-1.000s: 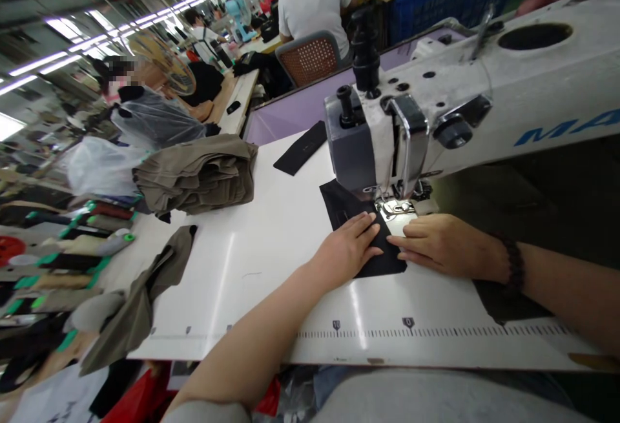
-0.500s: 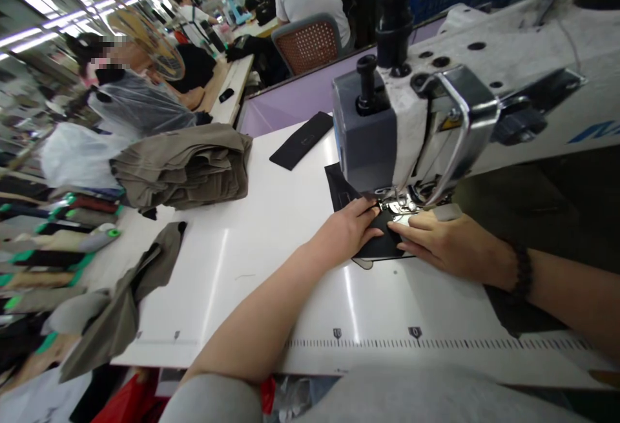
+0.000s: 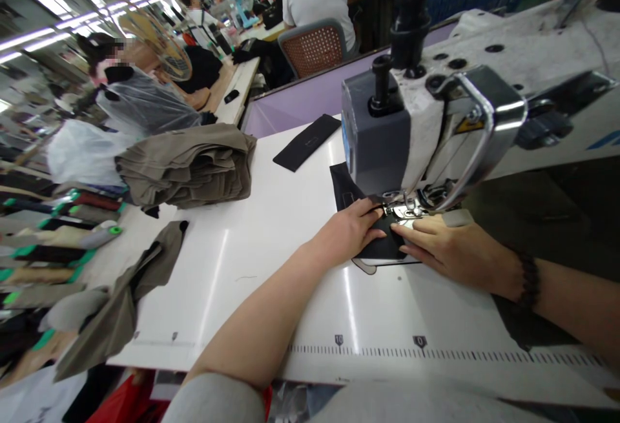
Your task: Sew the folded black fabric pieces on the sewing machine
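My left hand (image 3: pixel 349 232) lies on a black fabric piece (image 3: pixel 386 248) just left of the presser foot (image 3: pixel 404 211) of a sewing machine (image 3: pixel 382 132). Its thumb is apart from the outstretched fingers, which press the cloth down. From the right, my right hand (image 3: pixel 458 248) rests with extended fingers on the right edge of the same piece, close to the foot. A grey band circles one of its fingers, and dark beads ring the wrist. The fabric's far end, with a small outlined rectangle, shows past my left hand. The needle point is hard to make out.
A black rectangular piece (image 3: pixel 307 143) lies farther back on the white table (image 3: pixel 271 229). Stacked brown-grey cloth (image 3: pixel 188 165) sits at left, with another cloth (image 3: pixel 130 300) over the table's left edge. Thread cones (image 3: pixel 92 239) stand beyond. Dark fabric (image 3: pixel 547 216) spreads at right. Co-workers sit behind.
The whole scene sits slightly farther right in the picture as the camera shifts. Both hands keep nearly the same place on the black fabric by the presser foot.
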The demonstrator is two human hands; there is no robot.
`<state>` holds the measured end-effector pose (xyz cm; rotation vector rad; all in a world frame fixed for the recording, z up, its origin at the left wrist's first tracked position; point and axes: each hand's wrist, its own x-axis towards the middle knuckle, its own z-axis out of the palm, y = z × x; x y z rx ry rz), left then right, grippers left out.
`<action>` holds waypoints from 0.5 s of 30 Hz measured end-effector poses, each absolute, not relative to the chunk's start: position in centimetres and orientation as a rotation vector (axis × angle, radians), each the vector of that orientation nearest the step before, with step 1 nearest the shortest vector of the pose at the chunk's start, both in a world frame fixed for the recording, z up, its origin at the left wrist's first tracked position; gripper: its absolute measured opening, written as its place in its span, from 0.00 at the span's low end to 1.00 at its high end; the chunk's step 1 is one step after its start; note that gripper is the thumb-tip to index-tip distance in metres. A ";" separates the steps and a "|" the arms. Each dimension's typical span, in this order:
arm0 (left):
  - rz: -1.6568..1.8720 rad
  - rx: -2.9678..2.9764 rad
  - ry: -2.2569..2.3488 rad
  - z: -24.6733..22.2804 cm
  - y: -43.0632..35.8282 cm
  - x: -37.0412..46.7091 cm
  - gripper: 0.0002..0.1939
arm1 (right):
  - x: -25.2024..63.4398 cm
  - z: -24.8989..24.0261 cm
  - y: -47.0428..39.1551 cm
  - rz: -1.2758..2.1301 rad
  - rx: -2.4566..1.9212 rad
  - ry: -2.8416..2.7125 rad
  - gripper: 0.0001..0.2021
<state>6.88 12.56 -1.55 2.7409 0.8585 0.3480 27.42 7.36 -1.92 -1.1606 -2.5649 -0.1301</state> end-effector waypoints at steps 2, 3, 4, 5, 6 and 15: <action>0.337 2.734 0.861 -1.5 12.6 6.9 0.18 | 27.5 -1.9 7.4 -0.131 -1.167 -2.563 0.13; 0.333 2.730 0.861 -1.4 12.6 6.9 0.18 | 27.5 -1.9 7.4 -0.133 -1.168 -2.564 0.13; 0.333 2.728 0.860 -1.4 12.6 6.9 0.18 | 27.5 -2.0 7.4 -0.134 -1.164 -2.565 0.13; 0.337 2.727 0.858 -1.4 12.6 6.9 0.18 | 27.5 -2.0 7.4 -0.135 -1.160 -2.566 0.13; 0.344 2.731 0.852 -1.4 12.6 6.9 0.18 | 27.5 -2.0 7.4 -0.137 -1.155 -2.565 0.13; 0.380 2.816 0.801 -1.4 12.6 6.7 0.14 | 27.7 -2.0 7.5 -0.085 -1.088 -2.590 0.14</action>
